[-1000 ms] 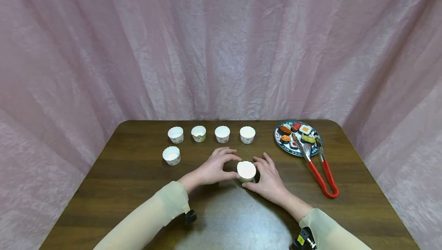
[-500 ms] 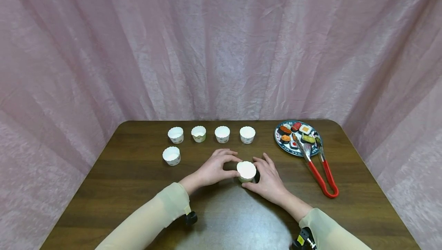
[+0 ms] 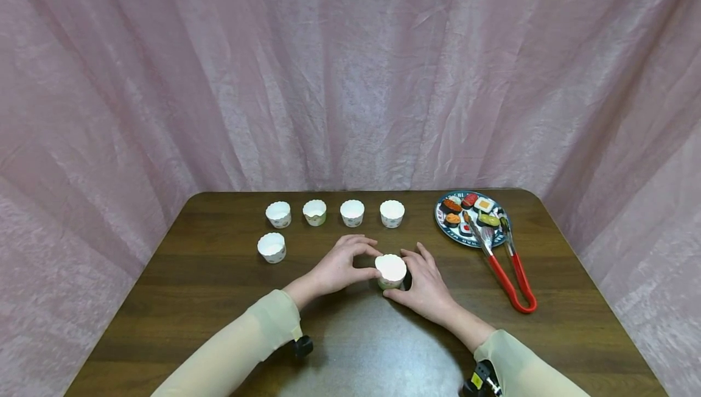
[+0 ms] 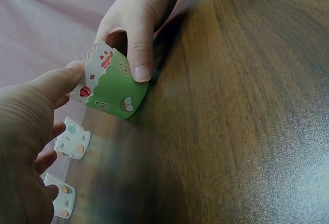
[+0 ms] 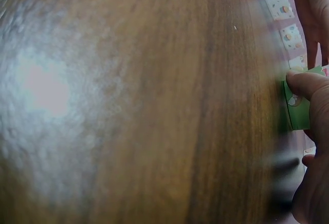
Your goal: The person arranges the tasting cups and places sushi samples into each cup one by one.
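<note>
A paper baking cup point(image 3: 390, 269), with a white scalloped rim and a green lower wall, stands upright on the table between both hands. In the left wrist view the green cup point(image 4: 115, 88) shows avocado and strawberry prints. My left hand point(image 3: 341, 266) pinches its rim from the left, with the thumb on the near side. From the right, my right hand point(image 3: 427, 287) grips the lower wall, its thumb point(image 4: 140, 54) pressed on the green side. In the right wrist view, the cup point(image 5: 299, 112) is partly covered by that thumb. Whether several cups are nested here I cannot tell.
Behind the hands, several baking cups point(image 3: 352, 213) form a row, and a single cup point(image 3: 272, 248) stands in front at left. A plate point(image 3: 445, 231) of sushi pieces lies at the back right, with red-handled tongs point(image 3: 506, 284) resting across it. A pink curtain point(image 3: 350, 80) hangs behind.
The white rim between the hands sits very slightly higher than before. Both hands have hardly moved, and everything else looks the same.
</note>
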A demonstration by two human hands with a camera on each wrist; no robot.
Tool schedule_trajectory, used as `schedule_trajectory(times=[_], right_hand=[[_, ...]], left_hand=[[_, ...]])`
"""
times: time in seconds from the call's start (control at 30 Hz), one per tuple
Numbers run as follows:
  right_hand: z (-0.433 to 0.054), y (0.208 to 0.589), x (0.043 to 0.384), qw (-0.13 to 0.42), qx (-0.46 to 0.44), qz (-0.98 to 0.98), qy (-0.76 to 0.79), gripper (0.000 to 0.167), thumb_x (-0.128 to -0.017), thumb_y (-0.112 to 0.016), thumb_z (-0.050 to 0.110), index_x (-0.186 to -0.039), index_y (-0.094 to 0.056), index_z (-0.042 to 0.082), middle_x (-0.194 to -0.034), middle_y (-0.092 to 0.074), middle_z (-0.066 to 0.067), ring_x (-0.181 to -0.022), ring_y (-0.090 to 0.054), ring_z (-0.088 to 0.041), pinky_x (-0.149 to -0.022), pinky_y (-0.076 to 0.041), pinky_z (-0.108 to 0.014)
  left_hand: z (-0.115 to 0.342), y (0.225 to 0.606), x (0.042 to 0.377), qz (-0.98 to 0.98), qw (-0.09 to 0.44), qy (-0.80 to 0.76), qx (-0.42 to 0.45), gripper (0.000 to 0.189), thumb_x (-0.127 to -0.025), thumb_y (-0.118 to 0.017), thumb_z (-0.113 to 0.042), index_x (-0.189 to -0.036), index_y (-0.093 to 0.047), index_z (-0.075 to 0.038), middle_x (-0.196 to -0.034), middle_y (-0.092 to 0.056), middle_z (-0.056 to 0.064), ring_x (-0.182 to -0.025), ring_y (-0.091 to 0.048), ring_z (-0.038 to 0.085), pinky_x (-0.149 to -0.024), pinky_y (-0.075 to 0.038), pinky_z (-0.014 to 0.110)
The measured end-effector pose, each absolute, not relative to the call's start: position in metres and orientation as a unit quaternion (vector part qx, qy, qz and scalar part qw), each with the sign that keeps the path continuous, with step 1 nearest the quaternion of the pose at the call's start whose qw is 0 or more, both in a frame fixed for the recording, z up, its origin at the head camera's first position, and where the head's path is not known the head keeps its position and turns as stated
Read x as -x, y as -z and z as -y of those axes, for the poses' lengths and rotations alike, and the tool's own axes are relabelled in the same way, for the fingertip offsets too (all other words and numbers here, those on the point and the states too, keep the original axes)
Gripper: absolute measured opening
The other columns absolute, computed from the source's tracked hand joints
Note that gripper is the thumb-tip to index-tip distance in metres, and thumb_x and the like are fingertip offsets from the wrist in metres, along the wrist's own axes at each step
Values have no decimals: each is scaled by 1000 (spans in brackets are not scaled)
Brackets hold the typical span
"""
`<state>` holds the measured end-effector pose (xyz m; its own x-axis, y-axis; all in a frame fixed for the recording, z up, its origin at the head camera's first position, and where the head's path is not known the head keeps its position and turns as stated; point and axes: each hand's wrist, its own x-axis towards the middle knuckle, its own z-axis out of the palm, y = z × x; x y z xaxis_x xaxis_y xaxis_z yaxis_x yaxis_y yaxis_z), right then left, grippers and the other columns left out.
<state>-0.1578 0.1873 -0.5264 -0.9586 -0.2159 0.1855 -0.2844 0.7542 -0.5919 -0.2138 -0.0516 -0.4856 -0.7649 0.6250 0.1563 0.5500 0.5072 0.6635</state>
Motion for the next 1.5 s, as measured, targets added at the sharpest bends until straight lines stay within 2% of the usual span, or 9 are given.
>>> schedule_trajectory(times=[0.3, 0.6, 0.9, 1.13, 1.37, 1.5], right_hand=[[-188, 525, 156, 49, -142, 928, -341, 72, -76, -86, 54, -130, -64, 11, -152, -50, -12, -153, -16, -37, -117, -22, -65], [-187, 522, 154, 49, -159, 910, -380, 66, -85, -76, 59, -136, -63, 18, -154, -48, -9, -153, -16, -37, -115, -22, -68], [-187, 524, 155, 56, -163, 909, -380, 63, -86, -75, 58, -134, -66, 18, -152, -50, -8, -153, -17, -36, -115, -23, -68], [-185, 523, 156, 60, -160, 911, -376, 62, -85, -77, 57, -131, -68, 16, -151, -51, -8, -153, -18, -38, -114, -23, -69], [-185, 523, 156, 55, -159, 911, -376, 63, -85, -78, 55, -135, -66, 18, -152, -50, -8, -154, -16, -36, -115, -22, -68], [-186, 524, 155, 54, -158, 911, -378, 67, -85, -77, 59, -138, -65, 19, -153, -50, -7, -154, -16, -36, -115, -21, -68]], left_hand=[[54, 484, 214, -866, 53, -367, -336, 34, -88, -82, -38, -119, -74, -26, -145, -57, 0, -143, -37, 30, -115, -30, 51], [55, 485, 213, -869, 60, -363, -330, 34, -89, -81, -42, -119, -73, -29, -146, -56, -5, -143, -35, 22, -115, -30, 51], [57, 482, 212, -864, 58, -372, -333, 34, -90, -78, -45, -120, -73, -29, -146, -56, -3, -143, -35, 22, -115, -31, 52], [58, 483, 213, -857, 54, -383, -341, 33, -92, -77, -43, -119, -73, -26, -146, -58, 5, -143, -36, 26, -114, -30, 55], [58, 480, 212, -855, 54, -399, -327, 33, -90, -79, -44, -118, -73, -27, -145, -58, -4, -142, -36, 21, -115, -31, 52], [58, 479, 212, -855, 56, -404, -321, 35, -90, -79, -45, -120, -73, -26, -145, -57, -5, -141, -37, 19, -114, -32, 50]])
